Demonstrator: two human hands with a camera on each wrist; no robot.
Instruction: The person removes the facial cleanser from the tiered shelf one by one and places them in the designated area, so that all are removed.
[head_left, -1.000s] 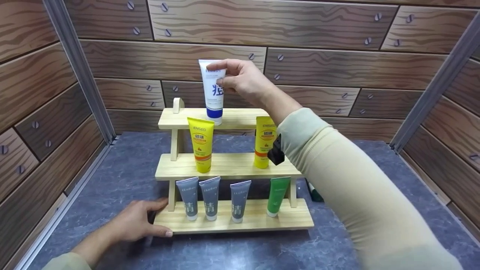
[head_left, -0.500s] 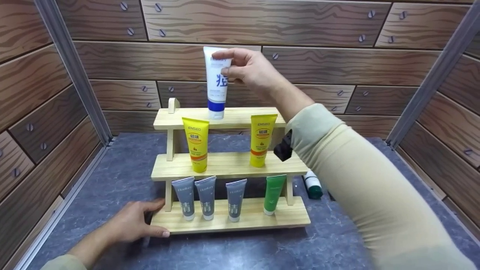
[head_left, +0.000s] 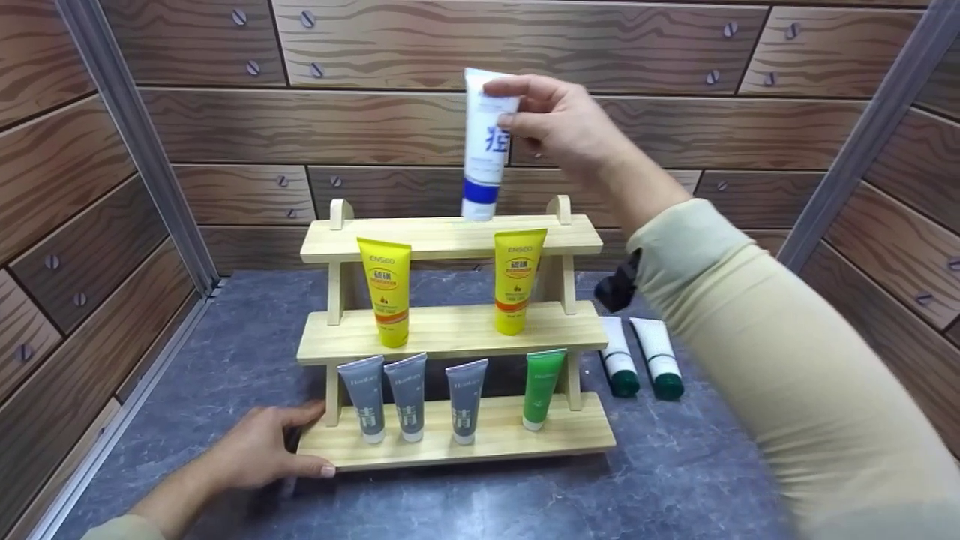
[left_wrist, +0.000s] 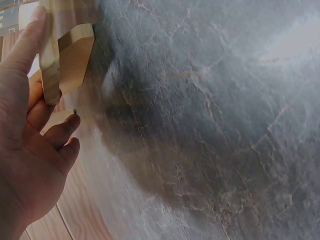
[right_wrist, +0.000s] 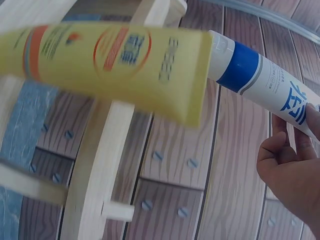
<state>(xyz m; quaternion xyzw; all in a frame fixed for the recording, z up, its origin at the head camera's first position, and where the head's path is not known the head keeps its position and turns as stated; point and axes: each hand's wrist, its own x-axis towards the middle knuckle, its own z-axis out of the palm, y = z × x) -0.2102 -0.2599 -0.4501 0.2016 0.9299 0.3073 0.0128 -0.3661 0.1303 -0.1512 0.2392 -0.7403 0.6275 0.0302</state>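
My right hand [head_left: 574,124] pinches a white tube [head_left: 484,146] with a blue band between thumb and fingers, cap down. The tube is over the top board of a three-tier wooden display rack [head_left: 450,319], its cap overlapping the board in the head view. In the right wrist view the white tube [right_wrist: 270,80] tilts, cap toward a yellow tube [right_wrist: 125,70]. My left hand [head_left: 262,450] grips the left end of the bottom board; in the left wrist view its thumb lies on one face of the board [left_wrist: 49,65] and fingers on the other.
Two yellow tubes stand on the middle board, the right one [head_left: 517,281] below my right hand. Several grey tubes [head_left: 465,401] and a green tube [head_left: 543,388] stand on the bottom board. Two white tubes with green caps [head_left: 658,358] lie on the table right of the rack.
The white tube has risen and moved right with my right hand. The white tubes with green caps have come into fuller view. My left hand keeps its grip on the board.
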